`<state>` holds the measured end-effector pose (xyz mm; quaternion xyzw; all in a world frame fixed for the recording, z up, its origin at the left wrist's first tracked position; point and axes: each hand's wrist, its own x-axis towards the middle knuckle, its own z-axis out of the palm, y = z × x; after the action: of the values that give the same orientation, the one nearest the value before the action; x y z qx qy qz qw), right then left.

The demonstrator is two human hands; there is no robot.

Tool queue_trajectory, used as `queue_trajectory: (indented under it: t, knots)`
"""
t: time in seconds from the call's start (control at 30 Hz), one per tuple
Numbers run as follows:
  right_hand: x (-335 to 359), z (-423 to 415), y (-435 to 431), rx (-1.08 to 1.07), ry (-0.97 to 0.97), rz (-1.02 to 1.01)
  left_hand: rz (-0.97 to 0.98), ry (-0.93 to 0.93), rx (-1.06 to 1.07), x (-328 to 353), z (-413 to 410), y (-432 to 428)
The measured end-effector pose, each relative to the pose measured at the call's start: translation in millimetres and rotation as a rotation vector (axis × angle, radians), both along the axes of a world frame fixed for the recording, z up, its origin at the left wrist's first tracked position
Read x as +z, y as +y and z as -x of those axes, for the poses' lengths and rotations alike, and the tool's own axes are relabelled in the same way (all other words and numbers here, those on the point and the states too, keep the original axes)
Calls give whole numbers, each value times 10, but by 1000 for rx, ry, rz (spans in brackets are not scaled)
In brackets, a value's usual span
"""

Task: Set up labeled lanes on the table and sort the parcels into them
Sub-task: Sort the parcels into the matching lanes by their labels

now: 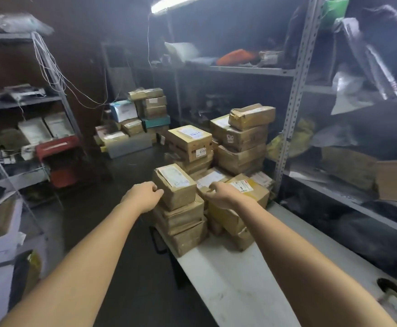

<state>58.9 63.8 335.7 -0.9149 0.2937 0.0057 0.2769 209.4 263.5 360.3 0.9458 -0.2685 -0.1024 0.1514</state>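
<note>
Reaching for the top parcel (175, 186) of a stack (185, 234) at the far end of the worktop (228, 279).
Cannot read the blurred labels (172, 175); cannot see the parcels behind (240, 159) in full, nor the shelving (294, 95) cut off at right. Grips the top parcel's left edge with the left hand (143, 195), fingers curled; sets the right hand (221, 193) at its right side, fingertips hidden, hold impossible to tell.
</note>
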Motion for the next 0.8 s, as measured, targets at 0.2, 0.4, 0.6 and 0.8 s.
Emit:
queue_trajectory:
  t: [0.2,0.4,0.6,0.8]
  knots:
    - [-181,-1066,25,-225,-101,-122,231,266,29,-259,-990,-348]
    - [-432,-1559,-74,-387,-141,-208,387,649,144,-637,-1327,-670]
    - [-665,-1943,-307,-482,-166,-393,398,758,168,-918,-1450,-949]
    - [-635,-1941,-261,-409,-155,-459,448,868,124,-977,-1573,-962]
